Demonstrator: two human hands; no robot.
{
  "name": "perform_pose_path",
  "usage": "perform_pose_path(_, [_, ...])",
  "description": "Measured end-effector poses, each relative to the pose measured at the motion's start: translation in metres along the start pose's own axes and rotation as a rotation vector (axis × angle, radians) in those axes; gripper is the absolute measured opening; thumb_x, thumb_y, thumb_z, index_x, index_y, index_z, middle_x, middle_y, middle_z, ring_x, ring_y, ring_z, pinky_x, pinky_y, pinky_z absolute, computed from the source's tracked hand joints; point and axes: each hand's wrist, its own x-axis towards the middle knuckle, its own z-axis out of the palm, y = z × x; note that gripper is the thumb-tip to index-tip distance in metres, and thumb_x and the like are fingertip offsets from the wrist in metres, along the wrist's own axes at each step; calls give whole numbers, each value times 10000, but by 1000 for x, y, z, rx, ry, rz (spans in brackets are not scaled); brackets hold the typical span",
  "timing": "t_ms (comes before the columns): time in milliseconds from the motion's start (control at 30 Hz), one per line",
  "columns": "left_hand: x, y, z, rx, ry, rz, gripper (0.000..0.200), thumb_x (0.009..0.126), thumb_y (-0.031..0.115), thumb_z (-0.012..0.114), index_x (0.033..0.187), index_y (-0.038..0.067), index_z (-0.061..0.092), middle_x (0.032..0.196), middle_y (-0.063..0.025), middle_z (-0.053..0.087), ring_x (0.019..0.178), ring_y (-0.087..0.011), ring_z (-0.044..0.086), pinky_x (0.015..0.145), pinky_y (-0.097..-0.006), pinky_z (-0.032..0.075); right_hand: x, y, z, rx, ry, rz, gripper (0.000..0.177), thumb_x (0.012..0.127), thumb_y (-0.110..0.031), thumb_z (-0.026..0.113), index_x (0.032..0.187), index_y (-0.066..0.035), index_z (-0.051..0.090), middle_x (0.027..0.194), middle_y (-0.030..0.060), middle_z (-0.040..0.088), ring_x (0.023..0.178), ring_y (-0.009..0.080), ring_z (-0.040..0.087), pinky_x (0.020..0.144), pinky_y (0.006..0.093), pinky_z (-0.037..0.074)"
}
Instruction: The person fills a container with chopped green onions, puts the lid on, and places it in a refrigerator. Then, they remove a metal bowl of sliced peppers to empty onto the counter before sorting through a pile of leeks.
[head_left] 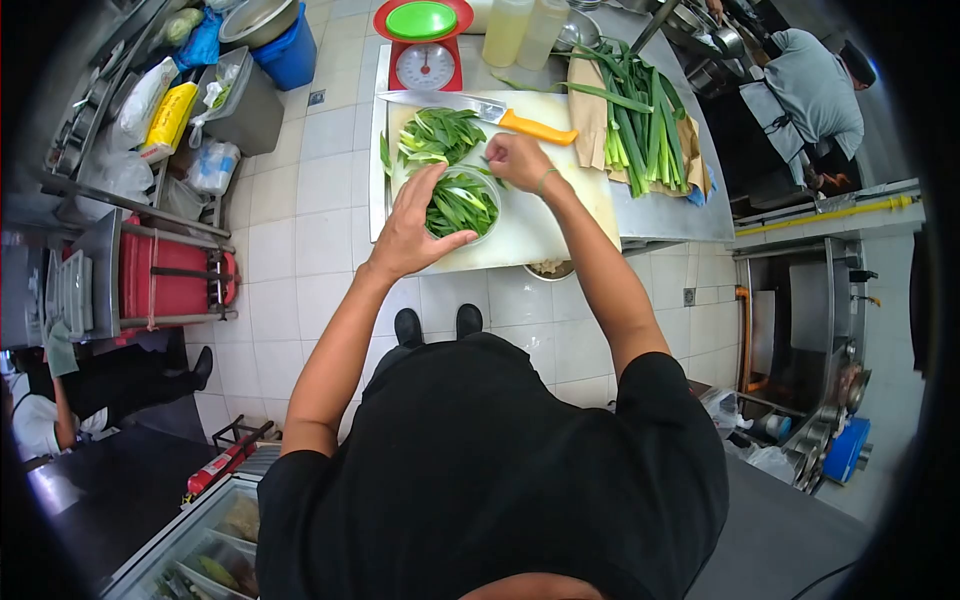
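My left hand [408, 226] curves round the near left side of a clear round container [497, 214], its thumb and fingers spread along the rim. Cut green leek or spring onion leaves [462, 204] fill the container. Just to its upper right, my right hand [518, 162] is closed in a pinch; a bit of green shows by the fingertips, too small to make out. A second heap of cut greens [440, 135] lies behind the container on the white cutting board [570, 210]. A knife with a yellow handle [538, 127] rests across the back of the board, blade pointing left.
Behind the board stand a red kitchen scale [424, 66] and bottles of yellowish liquid [507, 32]. Whole leeks or spring onions [650, 125] lie on brown paper at the right. A bowl [549, 270] shows below the table edge. Other people [815, 90] are at right and lower left.
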Motion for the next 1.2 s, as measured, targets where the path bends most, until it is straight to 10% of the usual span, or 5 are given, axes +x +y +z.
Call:
perform_pose_path(233, [-4, -4, 3, -25, 3, -46, 1070, 649, 408, 850, 1454, 28, 257, 1419, -213, 390, 1336, -360, 359, 1105, -431, 317, 7, 2, 17, -190, -104, -41, 176, 693, -91, 688, 831, -9, 616, 816, 193, 665, 810, 358, 646, 715, 407, 501])
perform_pose_path(567, [-15, -12, 3, -125, 36, -93, 1105, 647, 385, 856, 1461, 6, 212, 1438, -223, 358, 1343, -361, 357, 1114, -420, 304, -28, -75, -34, 347, -181, -72, 115, 762, -38, 677, 862, 0, 636, 745, 32, 633, 693, 87, 599, 618, 242, 501])
perform_pose_path(767, [-9, -15, 26, -129, 63, -40, 1184, 631, 432, 858, 1450, -65, 162, 1431, -284, 316, 1343, -419, 311, 1110, -460, 296, -61, -102, 11, -140, -49, -432, 258, 794, -145, 677, 1022, -30, 650, 856, 183, 653, 868, 403, 612, 780, 450, 488])
perform_pose_path(933, [-7, -1, 54, -120, 109, 8, 1194, 599, 421, 871, 1435, -71, 176, 1426, -287, 289, 1347, -438, 279, 1115, -470, 281, -66, -85, 5, -387, -376, -44, 350, 811, -127, 651, 1153, -53, 630, 1090, 159, 625, 948, 350, 609, 803, 448, 485])
perform_pose_path(1200, [1, 2, 55, -108, 139, 25, 1140, 577, 346, 875, 1417, -68, 224, 1393, -275, 329, 1298, -433, 340, 1091, -479, 311, -83, -86, -9, -7, -156, -276, 301, 857, -123, 629, 1143, -31, 636, 1234, 188, 594, 1013, 384, 615, 876, 398, 496])
